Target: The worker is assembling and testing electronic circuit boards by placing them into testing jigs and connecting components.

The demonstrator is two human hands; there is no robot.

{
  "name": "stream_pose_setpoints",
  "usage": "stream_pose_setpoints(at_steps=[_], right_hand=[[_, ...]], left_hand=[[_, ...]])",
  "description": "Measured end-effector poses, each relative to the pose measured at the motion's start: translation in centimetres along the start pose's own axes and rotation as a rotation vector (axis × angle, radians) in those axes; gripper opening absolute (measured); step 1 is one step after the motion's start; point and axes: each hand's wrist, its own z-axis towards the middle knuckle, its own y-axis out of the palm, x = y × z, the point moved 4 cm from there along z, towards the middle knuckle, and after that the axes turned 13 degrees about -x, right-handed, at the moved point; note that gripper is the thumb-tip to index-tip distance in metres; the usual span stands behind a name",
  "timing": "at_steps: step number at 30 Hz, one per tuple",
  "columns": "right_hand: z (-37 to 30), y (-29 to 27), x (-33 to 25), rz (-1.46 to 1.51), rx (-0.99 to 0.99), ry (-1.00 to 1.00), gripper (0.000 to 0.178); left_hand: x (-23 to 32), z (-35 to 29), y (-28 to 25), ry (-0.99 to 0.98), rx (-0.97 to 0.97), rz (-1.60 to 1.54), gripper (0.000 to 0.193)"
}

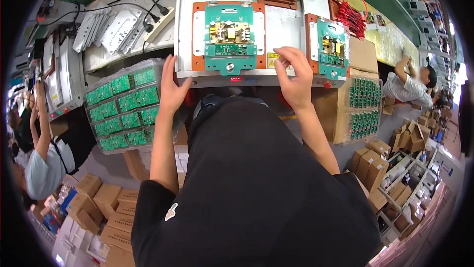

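Observation:
My left hand (173,87) is open beside the front left corner of the white machine (185,59), fingers pointing up and thumb apart. My right hand (296,80) is also open, its fingers bent and spread from the thumb, over the machine's front edge near a yellow warning label (272,60). Neither holds anything. Between and beyond them lies a green fixture plate (211,54) on an orange base (197,7), with a populated circuit board (229,33) in it. A second green fixture (332,26) with a similar board stands to the right of my right hand.
A tray of green circuit boards (121,100) is at left; more boards (364,109) stand beside cardboard at right. White metal plates (111,30) and a power strip (160,25) lie back left. Red cables (351,20) hang back right. Co-workers sit on both sides; cartons (118,222) stand behind.

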Motion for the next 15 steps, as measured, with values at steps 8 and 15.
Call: stream_pose_setpoints(at_steps=[8,15], right_hand=[[-5.4,-0.8,1.1,-0.011,0.061,0.180,0.022],[-8.3,-3.0,1.1,-0.076,0.100,0.217,0.021]], left_hand=[[-1.4,-2.4,1.2,-0.101,-0.006,-0.152,0.077],[-2.3,-2.2,0.4,-0.072,-0.061,-0.190,0.077]])
